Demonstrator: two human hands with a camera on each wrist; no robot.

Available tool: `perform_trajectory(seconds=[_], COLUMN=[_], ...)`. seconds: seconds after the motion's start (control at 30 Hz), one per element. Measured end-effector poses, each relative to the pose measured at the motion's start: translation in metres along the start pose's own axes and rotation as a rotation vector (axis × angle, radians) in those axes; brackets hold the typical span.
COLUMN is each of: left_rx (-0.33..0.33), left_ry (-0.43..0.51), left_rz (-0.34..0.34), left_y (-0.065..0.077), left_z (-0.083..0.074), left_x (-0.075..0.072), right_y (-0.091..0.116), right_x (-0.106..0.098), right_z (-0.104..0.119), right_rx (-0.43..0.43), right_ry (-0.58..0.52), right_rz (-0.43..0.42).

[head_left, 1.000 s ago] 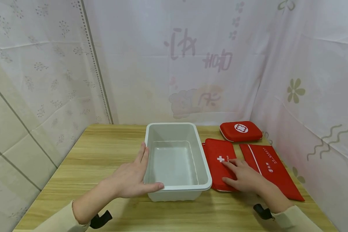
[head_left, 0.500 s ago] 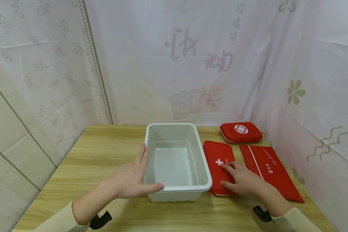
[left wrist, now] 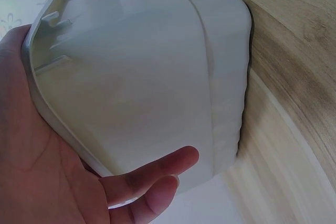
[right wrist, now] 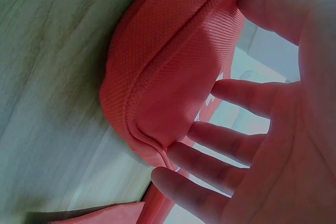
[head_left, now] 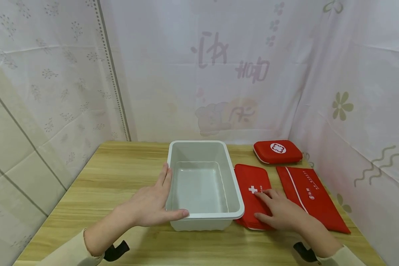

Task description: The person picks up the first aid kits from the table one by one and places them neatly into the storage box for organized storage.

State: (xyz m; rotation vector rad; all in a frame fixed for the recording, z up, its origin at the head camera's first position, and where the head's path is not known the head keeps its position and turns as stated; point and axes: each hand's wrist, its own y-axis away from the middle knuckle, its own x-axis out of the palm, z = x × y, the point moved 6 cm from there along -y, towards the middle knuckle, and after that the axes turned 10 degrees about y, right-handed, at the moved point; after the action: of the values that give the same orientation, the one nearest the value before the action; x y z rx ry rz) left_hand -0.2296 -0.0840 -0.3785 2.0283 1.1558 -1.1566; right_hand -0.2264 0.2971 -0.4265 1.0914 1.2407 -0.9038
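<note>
A pale grey plastic bin [head_left: 199,188] stands on the table in the head view. My left hand [head_left: 149,207] rests against its near-left corner, fingers straight along the left side and thumb on the near rim. Its outer wall [left wrist: 131,93] fills the left wrist view. Right beside the bin lies a red first-aid pouch [head_left: 249,208] with a white cross. My right hand [head_left: 280,208] touches its top with fingertips spread. In the right wrist view, those nearly straight fingers rest on the zipped pouch [right wrist: 173,66] without curling round it.
To the right of the first-aid pouch lies a flat red pouch [head_left: 314,195] with a white stripe. Behind them is a red hard case [head_left: 278,152] with a white round emblem. Patterned curtains [head_left: 173,74] enclose the wooden table [head_left: 126,162].
The first-aid pouch has slid a little toward me along the bin's side, with my right hand on top of it. My left hand and the bin have stayed in place.
</note>
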Motion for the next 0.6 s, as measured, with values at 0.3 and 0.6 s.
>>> perform_trajectory(seconds=[0.3, 0.6], left_rx=[-0.010, 0.001], left_ry=[0.012, 0.008], left_rz=[0.008, 0.012], left_y=[0.000, 0.000], left_z=[0.000, 0.000], left_x=[-0.001, -0.002], right_y=[-0.005, -0.047], right_x=[-0.008, -0.014], right_z=[-0.015, -0.056], right_rx=[0.047, 0.184], right_ry=[-0.038, -0.277], right_rz=[0.031, 0.070])
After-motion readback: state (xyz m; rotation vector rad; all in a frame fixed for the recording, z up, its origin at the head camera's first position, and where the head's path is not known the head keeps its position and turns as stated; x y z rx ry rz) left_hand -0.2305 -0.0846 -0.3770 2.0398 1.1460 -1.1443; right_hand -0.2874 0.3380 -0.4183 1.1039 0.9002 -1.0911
